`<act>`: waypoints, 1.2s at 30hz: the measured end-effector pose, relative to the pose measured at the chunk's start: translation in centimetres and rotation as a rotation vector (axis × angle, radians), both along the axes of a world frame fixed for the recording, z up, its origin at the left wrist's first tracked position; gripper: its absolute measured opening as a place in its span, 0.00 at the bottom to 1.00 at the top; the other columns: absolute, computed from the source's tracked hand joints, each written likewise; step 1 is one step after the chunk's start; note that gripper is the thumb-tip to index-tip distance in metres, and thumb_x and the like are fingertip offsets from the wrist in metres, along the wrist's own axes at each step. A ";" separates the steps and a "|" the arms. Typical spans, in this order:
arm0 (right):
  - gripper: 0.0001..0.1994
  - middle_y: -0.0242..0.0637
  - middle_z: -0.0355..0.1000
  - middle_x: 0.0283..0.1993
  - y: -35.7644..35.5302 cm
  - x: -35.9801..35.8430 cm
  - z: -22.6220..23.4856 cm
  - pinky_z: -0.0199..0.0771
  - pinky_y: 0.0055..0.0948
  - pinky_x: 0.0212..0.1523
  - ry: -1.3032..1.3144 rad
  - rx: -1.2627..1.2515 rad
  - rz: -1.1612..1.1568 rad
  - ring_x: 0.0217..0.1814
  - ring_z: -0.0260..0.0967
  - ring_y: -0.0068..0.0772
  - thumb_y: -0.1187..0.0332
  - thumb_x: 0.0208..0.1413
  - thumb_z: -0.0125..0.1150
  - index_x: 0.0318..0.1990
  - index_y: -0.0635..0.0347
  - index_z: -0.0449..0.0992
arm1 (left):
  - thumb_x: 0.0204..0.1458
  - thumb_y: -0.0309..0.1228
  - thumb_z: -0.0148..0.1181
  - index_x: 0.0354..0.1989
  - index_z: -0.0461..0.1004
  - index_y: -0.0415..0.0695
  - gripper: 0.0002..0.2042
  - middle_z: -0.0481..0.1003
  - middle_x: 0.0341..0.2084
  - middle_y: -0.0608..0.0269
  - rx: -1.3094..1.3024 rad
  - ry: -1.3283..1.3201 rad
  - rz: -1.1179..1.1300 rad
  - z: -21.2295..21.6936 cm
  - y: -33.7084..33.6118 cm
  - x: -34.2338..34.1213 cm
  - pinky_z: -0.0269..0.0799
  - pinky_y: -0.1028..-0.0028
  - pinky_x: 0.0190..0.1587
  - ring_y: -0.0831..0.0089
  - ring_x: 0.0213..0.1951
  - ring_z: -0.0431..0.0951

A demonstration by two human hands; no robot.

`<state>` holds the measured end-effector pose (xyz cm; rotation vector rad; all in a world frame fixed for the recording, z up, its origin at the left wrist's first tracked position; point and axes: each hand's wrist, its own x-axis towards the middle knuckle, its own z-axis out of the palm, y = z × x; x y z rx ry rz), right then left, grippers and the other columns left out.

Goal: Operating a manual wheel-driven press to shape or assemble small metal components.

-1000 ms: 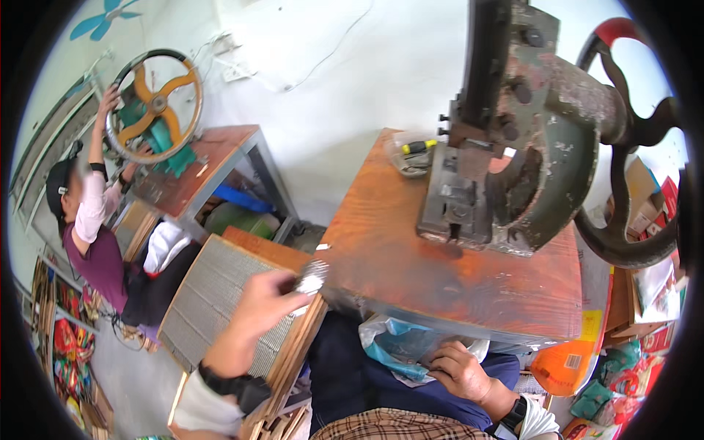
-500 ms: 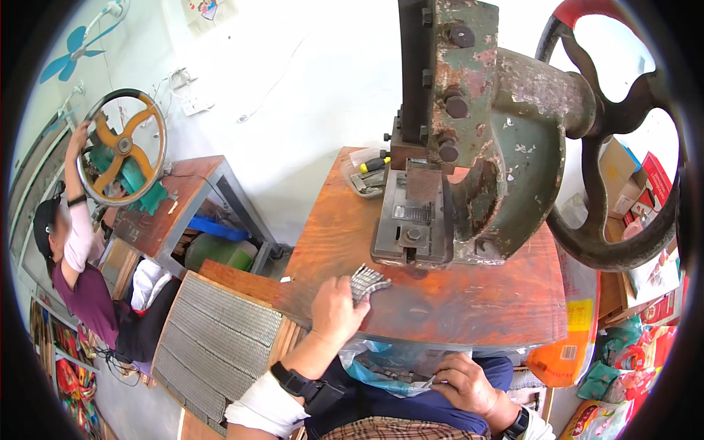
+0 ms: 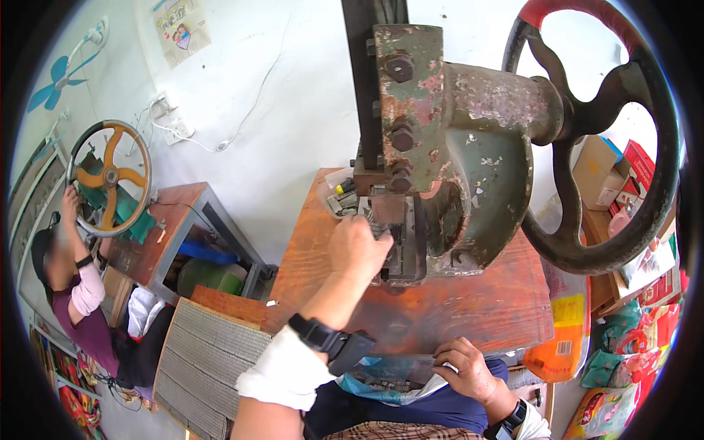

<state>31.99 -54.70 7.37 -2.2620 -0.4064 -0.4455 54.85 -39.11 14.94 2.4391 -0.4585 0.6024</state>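
Note:
My left hand [image 3: 358, 251] reaches to the lower die [image 3: 405, 253] of a green, paint-worn hand press [image 3: 488, 165], its fingers closed at the die's left side. The grey strip of small metal pieces it carried is mostly hidden behind the fingers. Above the die sits the press's square ram block [image 3: 387, 208]. Down at the table's front edge, my right hand [image 3: 469, 372] has its fingers curled on the rim of a blue clear plastic bag [image 3: 392, 394] in my lap. Dark small pieces show inside the bag.
The press stands on a reddish wooden table [image 3: 469, 312], with its large handwheel [image 3: 568, 136] at the right. A plastic box [image 3: 334, 199] lies behind the die. To the left is a board of metal strips [image 3: 213, 352]. Further left, a person [image 3: 84, 301] grips another wheel [image 3: 110, 176].
My left hand has moved up and forward from the table's front to the die, taking the metal strip along. My right hand stays by the bag. The other person's wheel has turned.

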 end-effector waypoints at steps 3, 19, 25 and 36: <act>0.08 0.37 0.72 0.34 -0.2 -0.1 -0.6 0.71 0.33 0.36 0.013 0.035 -0.030 0.36 0.68 0.40 0.75 0.37 0.68 0.26 0.61 0.75 | 0.40 0.39 0.65 0.31 0.74 0.35 0.17 0.75 0.28 0.47 -0.090 0.027 -0.056 -0.2 -1.7 0.4 0.71 0.58 0.39 0.51 0.35 0.76; 0.12 0.45 0.70 0.34 2.6 14.8 5.1 0.70 0.40 0.37 -0.371 0.067 -0.357 0.37 0.68 0.50 0.72 0.41 0.68 0.34 0.64 0.72 | 0.47 0.25 0.53 0.49 0.70 0.46 0.18 0.69 0.49 0.58 -0.316 0.181 -0.394 -4.1 0.7 5.0 0.56 0.55 0.54 0.57 0.54 0.64; 0.21 0.44 0.70 0.37 2.0 18.3 6.2 0.70 0.39 0.43 -0.202 -0.046 -0.408 0.42 0.68 0.49 0.63 0.37 0.72 0.38 0.64 0.72 | 0.49 0.24 0.52 0.47 0.73 0.46 0.15 0.69 0.48 0.56 -0.375 0.108 -0.559 -4.5 1.3 5.8 0.55 0.59 0.57 0.59 0.52 0.66; 0.35 0.48 0.66 0.48 3.6 18.5 6.7 0.69 0.40 0.50 -0.120 -0.062 -0.514 0.52 0.65 0.50 0.58 0.33 0.73 0.50 0.65 0.68 | 0.49 0.24 0.52 0.52 0.68 0.43 0.19 0.66 0.52 0.47 -0.285 -0.119 -0.475 -3.4 1.6 4.1 0.60 0.63 0.56 0.51 0.53 0.63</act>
